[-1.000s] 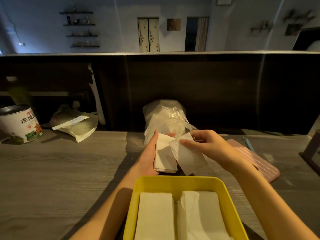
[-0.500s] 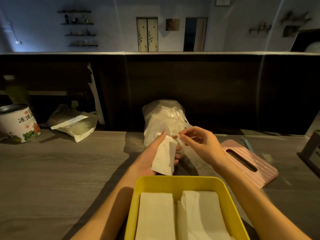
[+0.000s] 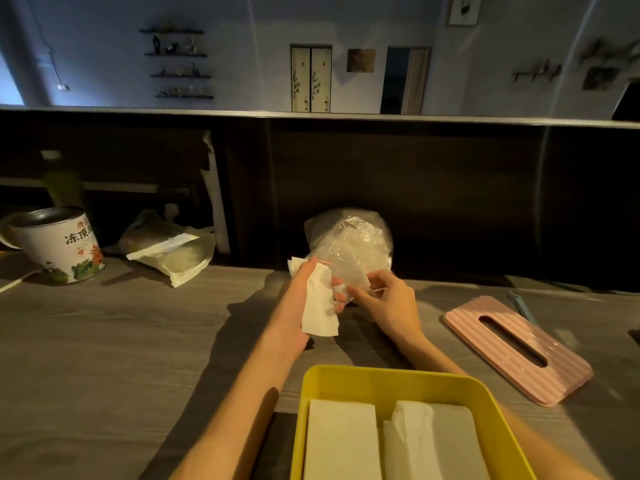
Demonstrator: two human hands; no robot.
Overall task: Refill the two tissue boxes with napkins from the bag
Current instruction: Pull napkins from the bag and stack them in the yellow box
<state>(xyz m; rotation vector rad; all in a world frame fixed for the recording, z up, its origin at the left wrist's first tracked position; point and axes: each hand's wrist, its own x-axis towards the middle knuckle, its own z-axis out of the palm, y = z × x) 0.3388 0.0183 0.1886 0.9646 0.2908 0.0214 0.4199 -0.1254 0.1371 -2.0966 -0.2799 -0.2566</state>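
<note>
A clear plastic bag [image 3: 349, 237] of white napkins stands at the back of the wooden counter. My left hand [image 3: 301, 306] grips a small stack of folded napkins [image 3: 318, 306] just in front of it. My right hand [image 3: 384, 303] is at the bag's mouth, fingers pinching the plastic and a napkin edge there. An open yellow tissue box [image 3: 374, 379] sits nearest me, with two stacks of napkins [image 3: 343, 441] lying side by side inside. A pink tissue-box lid [image 3: 519, 348] with a slot lies flat on the right.
A round tin can [image 3: 59, 244] stands at the far left. Beside it lies another plastic packet [image 3: 173, 254]. A dark wall panel [image 3: 450, 202] rises right behind the bag. A blue pen-like object [image 3: 521, 306] lies behind the pink lid.
My right hand let go of the loose napkin and reached back to the bag's mouth. My left hand tilted its stack upright and moved closer to the bag.
</note>
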